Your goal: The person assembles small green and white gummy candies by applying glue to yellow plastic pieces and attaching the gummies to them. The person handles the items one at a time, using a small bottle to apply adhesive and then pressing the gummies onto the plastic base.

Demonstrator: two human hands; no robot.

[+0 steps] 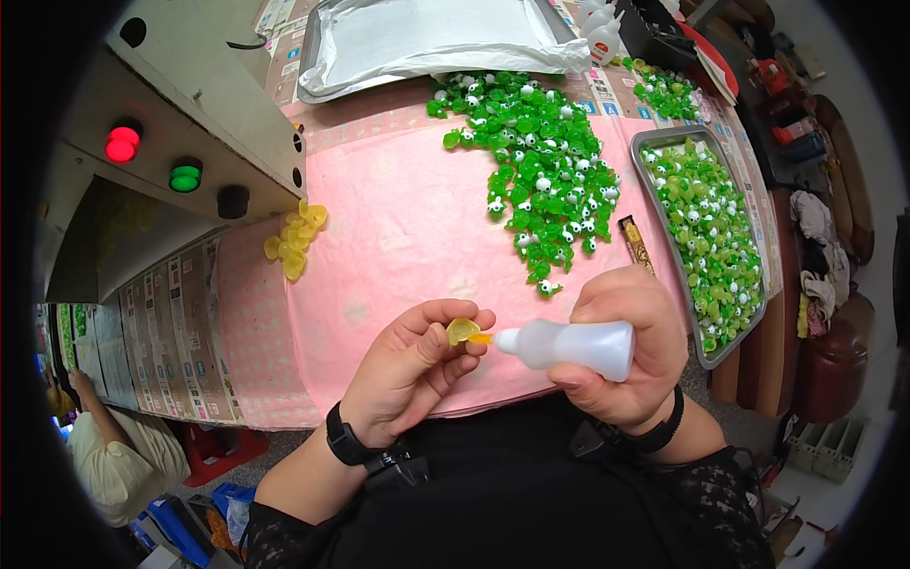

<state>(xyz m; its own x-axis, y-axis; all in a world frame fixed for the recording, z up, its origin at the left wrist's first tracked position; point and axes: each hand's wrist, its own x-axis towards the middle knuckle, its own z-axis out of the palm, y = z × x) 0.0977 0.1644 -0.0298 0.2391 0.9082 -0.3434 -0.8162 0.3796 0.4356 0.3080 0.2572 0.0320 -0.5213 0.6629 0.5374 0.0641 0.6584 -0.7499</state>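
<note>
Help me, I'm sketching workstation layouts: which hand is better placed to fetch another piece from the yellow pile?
Probably the left hand: it is nearer the yellow pile, though holding a yellow piece. The right hand is farther off, gripping the white bottle.

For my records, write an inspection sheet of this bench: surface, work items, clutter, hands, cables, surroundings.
Surface: pink cloth over a patterned covering.
Work items: white squeeze bottle, orange tip at a yellow cupped piece; more yellow pieces piled at left; green eyeball pieces heaped on the cloth and filling a metal tray at right.
Clutter: narrow dark item by the heap; paper-lined tray at the back.
Hands: left hand pinches the yellow cupped piece; right hand grips the bottle.
Cables: dark strand by the machine, possibly a cord.
Surroundings: red lamp lit on the machine; another person at far left.
</note>
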